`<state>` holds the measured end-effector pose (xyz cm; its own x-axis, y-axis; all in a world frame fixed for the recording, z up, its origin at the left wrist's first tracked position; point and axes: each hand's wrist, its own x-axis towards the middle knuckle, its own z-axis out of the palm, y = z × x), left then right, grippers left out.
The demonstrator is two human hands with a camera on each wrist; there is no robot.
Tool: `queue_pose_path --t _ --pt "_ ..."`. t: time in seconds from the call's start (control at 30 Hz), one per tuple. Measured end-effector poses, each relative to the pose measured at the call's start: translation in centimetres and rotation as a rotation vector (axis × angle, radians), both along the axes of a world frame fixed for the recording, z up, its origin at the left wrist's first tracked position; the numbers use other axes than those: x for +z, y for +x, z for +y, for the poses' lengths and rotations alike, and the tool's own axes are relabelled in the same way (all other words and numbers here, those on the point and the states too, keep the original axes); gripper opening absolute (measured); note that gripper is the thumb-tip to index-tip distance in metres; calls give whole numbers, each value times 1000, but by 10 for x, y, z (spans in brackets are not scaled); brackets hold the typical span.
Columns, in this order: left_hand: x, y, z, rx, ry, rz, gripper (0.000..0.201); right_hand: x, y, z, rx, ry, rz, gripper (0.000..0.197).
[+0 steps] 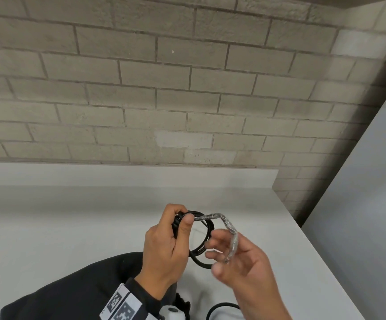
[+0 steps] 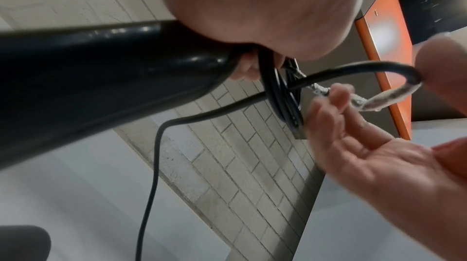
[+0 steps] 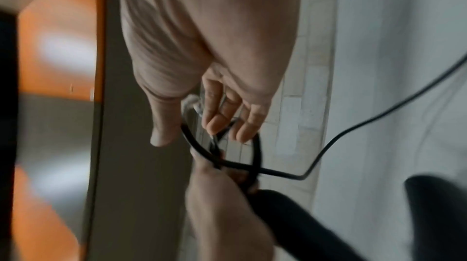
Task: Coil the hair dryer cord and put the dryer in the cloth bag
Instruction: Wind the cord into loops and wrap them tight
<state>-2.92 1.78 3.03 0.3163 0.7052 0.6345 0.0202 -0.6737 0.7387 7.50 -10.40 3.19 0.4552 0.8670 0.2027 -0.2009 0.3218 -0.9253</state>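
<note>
My left hand (image 1: 178,229) grips a small coil of black cord (image 1: 207,241) above the white table (image 1: 72,215). The glossy black hair dryer (image 2: 101,85) reaches back from that hand under the wrist and is hidden in the head view. A stretch of cord wrapped in clear plastic (image 1: 230,229) leaves the coil and lies across my right hand (image 1: 224,257), between thumb and fingers. That hand's fingers (image 3: 220,123) are relaxed and poke into the coil. Loose cord (image 2: 151,185) hangs down to the table. A dark cloth bag (image 1: 76,285) lies at lower left, partly under my left arm.
A grey brick wall (image 1: 187,88) backs the table. The table's right edge (image 1: 314,250) runs diagonally toward me, with floor beyond. More black cord (image 1: 219,306) loops near the bottom edge. An orange panel (image 3: 60,45) shows in the wrist views.
</note>
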Motion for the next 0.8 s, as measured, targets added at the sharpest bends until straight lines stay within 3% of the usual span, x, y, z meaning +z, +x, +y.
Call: queue_pose_path --t 0.07,0.13,0.2,0.27,0.43,0.5,0.57,0.63,0.7,0.8 --pt "1 0 0 -2 -7 7 38 -13 -8 2 -100 -39 -244 63" --pt "2 0 0 -8 -11 14 40 -23 -15 6 -205 -8 -487 41" --pt "2 0 -1 -17 -15 6 44 -26 -21 8 -292 35 -612 18" --pt "2 -1 0 -20 -14 -17 43 -23 -26 8 -303 64 -522 15" --pt "6 -8 9 16 -41 -64 42 1 -6 -8 -225 113 136 51" --pt "7 -12 17 40 -75 -94 38 10 14 -25 -243 55 233 62" --pt "6 -17 23 53 -110 -115 37 19 35 -43 -250 -121 59 50" --pt "5 -18 26 52 -125 -119 37 23 49 -54 -233 -247 -210 8" --pt "6 -17 25 42 -133 -120 38 15 62 -60 -281 -342 -480 14" --pt "7 -14 24 34 -139 -117 37 -3 71 -57 -506 -377 -612 32"
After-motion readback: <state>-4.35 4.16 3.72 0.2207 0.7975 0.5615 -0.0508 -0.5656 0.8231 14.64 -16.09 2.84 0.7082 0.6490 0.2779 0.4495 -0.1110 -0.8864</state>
